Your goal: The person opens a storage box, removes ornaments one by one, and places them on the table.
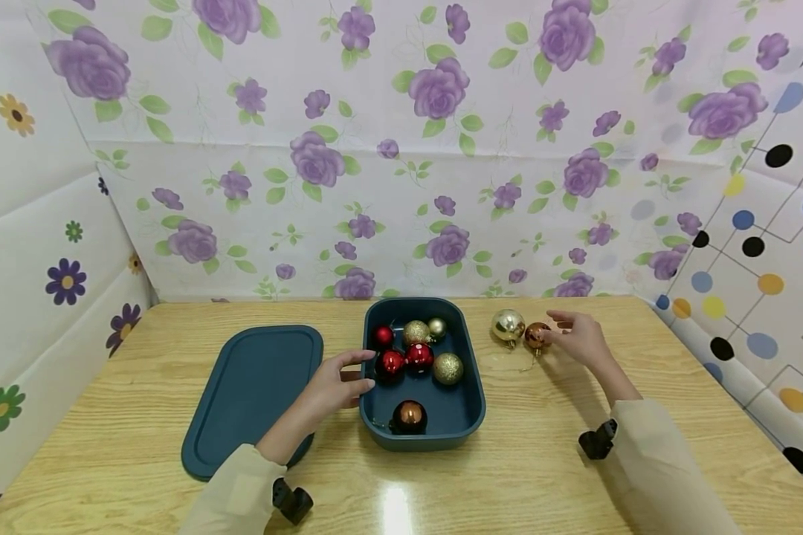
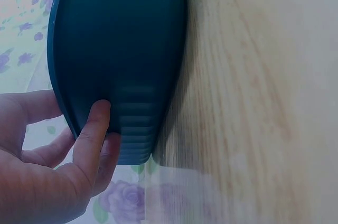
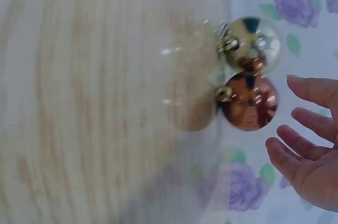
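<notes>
At the left wall of a dark blue rectangular box (image 1: 473,416), my left hand (image 1: 337,383) grips the rim, with fingers on the outer wall in the left wrist view. Inside lie several Christmas baubles: red ones including a shiny red bauble (image 1: 419,357), a glittery gold bauble (image 1: 448,368) and, at the near end, a brown bauble (image 1: 410,417). My right hand (image 1: 578,339) is beside a copper bauble (image 1: 537,336), fingers spread and slightly bent. In the right wrist view a gap shows between the fingertips and this bauble. A shiny pale gold bauble (image 1: 508,325) touches the copper one.
A dark blue lid (image 1: 254,394) lies flat on the wooden table (image 1: 529,461), left of the box and partly under my left forearm. Patterned cloth walls (image 1: 388,186) enclose the table at the back and both sides.
</notes>
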Available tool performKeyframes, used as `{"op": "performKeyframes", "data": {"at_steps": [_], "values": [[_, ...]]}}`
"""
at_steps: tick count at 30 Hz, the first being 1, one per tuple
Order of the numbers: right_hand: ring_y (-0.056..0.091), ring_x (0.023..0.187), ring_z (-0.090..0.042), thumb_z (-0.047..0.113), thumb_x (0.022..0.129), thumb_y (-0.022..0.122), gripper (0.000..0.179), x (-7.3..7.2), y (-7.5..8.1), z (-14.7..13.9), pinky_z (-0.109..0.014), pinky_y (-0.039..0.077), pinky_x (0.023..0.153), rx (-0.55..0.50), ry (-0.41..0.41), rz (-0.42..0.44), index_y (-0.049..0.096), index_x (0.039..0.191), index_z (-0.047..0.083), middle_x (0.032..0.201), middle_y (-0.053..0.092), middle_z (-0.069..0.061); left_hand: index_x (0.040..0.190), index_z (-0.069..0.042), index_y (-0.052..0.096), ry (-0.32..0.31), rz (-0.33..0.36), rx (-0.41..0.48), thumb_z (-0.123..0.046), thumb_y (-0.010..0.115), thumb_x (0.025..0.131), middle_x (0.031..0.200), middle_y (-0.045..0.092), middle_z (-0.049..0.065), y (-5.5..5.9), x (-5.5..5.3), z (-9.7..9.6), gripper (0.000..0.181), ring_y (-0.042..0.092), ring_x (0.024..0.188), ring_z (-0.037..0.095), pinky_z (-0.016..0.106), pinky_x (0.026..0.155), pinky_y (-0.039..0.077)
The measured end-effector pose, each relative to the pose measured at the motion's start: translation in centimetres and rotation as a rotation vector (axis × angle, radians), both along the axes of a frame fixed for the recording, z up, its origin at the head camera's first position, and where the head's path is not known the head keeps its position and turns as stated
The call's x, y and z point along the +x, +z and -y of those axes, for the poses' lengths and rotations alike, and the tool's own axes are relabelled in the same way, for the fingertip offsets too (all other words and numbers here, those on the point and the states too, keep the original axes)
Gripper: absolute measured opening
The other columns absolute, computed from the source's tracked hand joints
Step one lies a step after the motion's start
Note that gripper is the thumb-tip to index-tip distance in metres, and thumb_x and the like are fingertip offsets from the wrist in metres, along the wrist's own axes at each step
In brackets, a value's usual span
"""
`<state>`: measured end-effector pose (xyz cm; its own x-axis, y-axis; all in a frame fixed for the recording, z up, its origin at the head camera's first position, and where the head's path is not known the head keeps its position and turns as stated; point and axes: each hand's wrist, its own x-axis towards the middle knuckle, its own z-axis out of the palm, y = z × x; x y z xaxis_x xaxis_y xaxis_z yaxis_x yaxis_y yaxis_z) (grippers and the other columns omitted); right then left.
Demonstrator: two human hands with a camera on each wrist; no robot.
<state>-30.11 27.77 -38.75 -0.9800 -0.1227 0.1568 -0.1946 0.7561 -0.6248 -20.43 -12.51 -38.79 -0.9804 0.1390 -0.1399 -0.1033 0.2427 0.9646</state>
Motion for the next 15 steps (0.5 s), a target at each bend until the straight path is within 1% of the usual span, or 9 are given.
{"op": "performKeyframes", "data": {"at_steps": [5,8,9,12,15], "values": [[0.043,0.117,-0.042,0.024,0.085,0.065,0.058,1.1,1.2,1.0,-0.044,0.042,0.092,-0.096,0.036,-0.006,0.045,0.131,-0.005,0.129,0.045,-0.028,0.129,-0.012,0.052,0.002,0.001,0.006,-0.001,0.06,0.086,0.135,0.043,0.011,0.0,0.0,0.0,0.045,0.057,0.1,0.023,0.034,0.069,0.052],[0.043,0.118,-0.041,0.02,0.085,0.066,0.056,2.1,1.9,2.2,-0.041,0.043,0.091,-0.148,0.075,-0.01,0.045,0.131,-0.004,0.13,0.044,-0.027,0.129,-0.012,0.052,-0.001,-0.001,0.011,-0.001,0.06,0.086,0.134,0.043,0.011,0.0,0.0,0.0,0.045,0.056,0.101,0.023,0.034,0.07,0.052],[0.044,0.117,-0.04,0.02,0.084,0.066,0.056,2.4,2.1,2.7,-0.04,0.044,0.09,-0.145,0.086,-0.024,0.046,0.13,-0.004,0.13,0.044,-0.026,0.128,-0.012,0.052,-0.002,0.0,0.013,-0.001,0.06,0.086,0.134,0.043,0.011,0.0,0.0,0.0,0.045,0.056,0.101,0.023,0.034,0.07,0.052],[0.049,0.113,-0.04,0.014,0.084,0.067,0.052,3.2,2.5,4.3,-0.04,0.046,0.086,-0.156,0.141,-0.071,0.048,0.128,-0.005,0.126,0.047,-0.027,0.129,-0.012,0.052,-0.003,0.003,0.015,-0.001,0.06,0.086,0.134,0.043,0.011,0.0,0.0,0.0,0.045,0.056,0.1,0.022,0.034,0.069,0.052],[0.054,0.105,-0.038,0.012,0.083,0.068,0.048,4.1,2.7,5.9,-0.041,0.048,0.082,-0.143,0.197,-0.128,0.052,0.125,-0.004,0.12,0.052,-0.024,0.129,-0.012,0.052,-0.002,0.006,0.018,-0.001,0.06,0.085,0.134,0.044,0.011,0.0,0.0,0.0,0.046,0.057,0.099,0.022,0.034,0.069,0.052]]}}
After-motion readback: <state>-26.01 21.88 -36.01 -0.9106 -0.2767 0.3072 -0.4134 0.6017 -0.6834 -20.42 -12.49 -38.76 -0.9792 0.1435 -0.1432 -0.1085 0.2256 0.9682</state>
